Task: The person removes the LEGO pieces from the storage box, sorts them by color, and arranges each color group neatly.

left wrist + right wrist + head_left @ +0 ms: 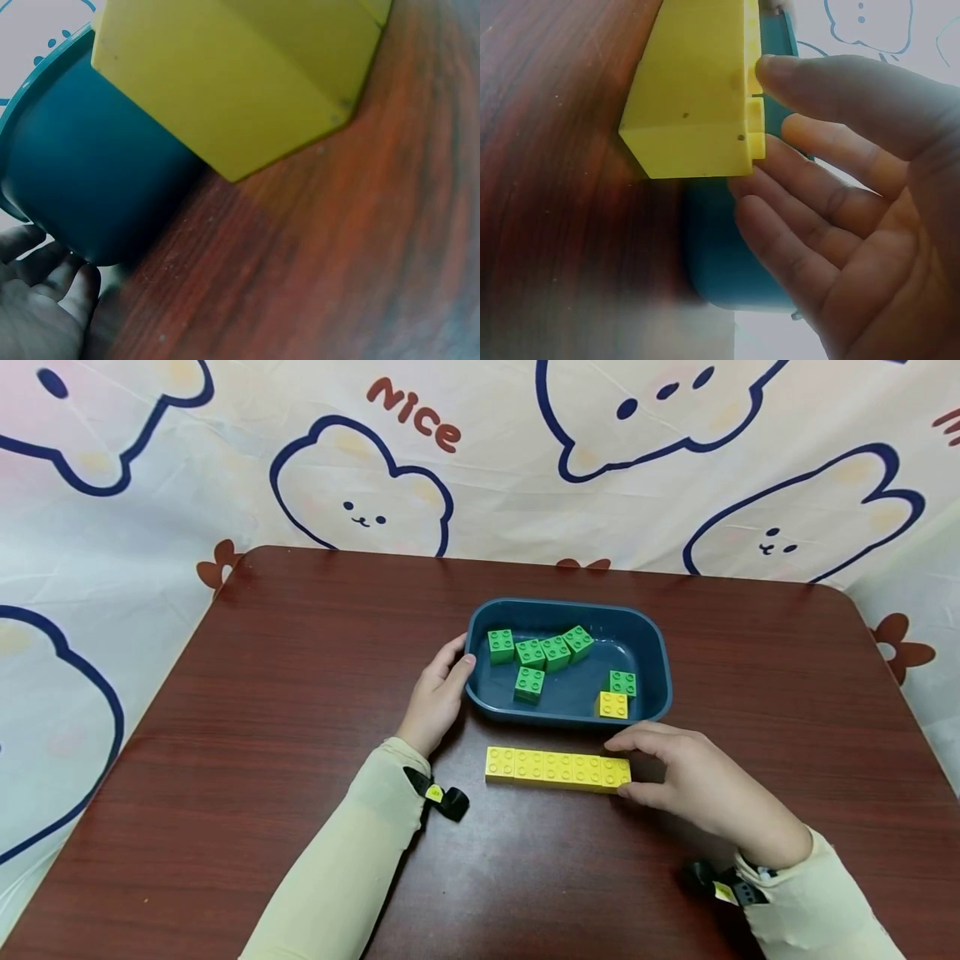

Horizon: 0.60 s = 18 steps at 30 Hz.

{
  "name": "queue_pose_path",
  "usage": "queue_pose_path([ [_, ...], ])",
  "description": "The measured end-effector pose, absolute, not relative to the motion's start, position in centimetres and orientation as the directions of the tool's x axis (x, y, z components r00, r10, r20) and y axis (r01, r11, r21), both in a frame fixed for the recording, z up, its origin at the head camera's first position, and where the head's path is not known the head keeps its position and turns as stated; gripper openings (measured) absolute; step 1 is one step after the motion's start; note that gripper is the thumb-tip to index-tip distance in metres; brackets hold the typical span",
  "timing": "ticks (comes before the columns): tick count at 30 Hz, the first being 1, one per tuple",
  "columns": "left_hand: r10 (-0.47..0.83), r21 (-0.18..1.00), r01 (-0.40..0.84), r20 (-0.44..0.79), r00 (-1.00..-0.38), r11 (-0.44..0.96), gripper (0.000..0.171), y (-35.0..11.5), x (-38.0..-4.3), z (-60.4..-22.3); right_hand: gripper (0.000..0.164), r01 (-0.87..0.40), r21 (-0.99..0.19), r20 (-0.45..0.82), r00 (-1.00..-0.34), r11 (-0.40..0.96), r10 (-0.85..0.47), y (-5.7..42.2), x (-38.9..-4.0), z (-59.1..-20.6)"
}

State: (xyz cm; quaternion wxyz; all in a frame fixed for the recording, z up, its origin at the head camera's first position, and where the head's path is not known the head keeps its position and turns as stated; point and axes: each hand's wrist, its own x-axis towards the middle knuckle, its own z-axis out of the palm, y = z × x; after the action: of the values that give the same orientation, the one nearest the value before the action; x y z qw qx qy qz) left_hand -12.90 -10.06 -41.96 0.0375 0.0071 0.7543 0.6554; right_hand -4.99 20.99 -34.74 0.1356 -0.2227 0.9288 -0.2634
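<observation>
My left hand (438, 693) holds the left end of a dark blue plastic tub (570, 721), thumb at the rim and fingers along the outer wall. In front of the tub lies a straight row of several yellow toy bricks (558, 768), studs up. My right hand (686, 768) is at the row's right end, thumb by the front corner and index finger just behind the back edge. In the right wrist view the thumb tip overlaps the studs of the yellow row (694, 112), while the other fingers stretch past its far side.
Inside the tub are several loose green bricks (529, 683) on the left, plus a green brick (622, 682) and a yellow brick (613, 705) at the right. The brown wooden table (337, 610) ends at a printed cloth (495, 510) behind.
</observation>
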Motion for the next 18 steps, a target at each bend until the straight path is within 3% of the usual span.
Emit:
queue_pose_path([
  [13, 0.072, 0.99, -0.032, -0.042, -0.997, 0.135, 0.045, -10.0, -12.9, -41.9, 0.036, -0.4, -0.593, 0.128, -0.904, 0.699, -0.409, 21.5, -5.2, -33.6],
  [18, 0.067, 0.989, -0.043, -0.053, -0.996, 0.139, 0.046, -10.0, -12.8, -42.0, 0.031, -0.374, -0.627, 0.124, -0.914, 0.683, -0.387, 20.9, -6.7, -33.4],
])
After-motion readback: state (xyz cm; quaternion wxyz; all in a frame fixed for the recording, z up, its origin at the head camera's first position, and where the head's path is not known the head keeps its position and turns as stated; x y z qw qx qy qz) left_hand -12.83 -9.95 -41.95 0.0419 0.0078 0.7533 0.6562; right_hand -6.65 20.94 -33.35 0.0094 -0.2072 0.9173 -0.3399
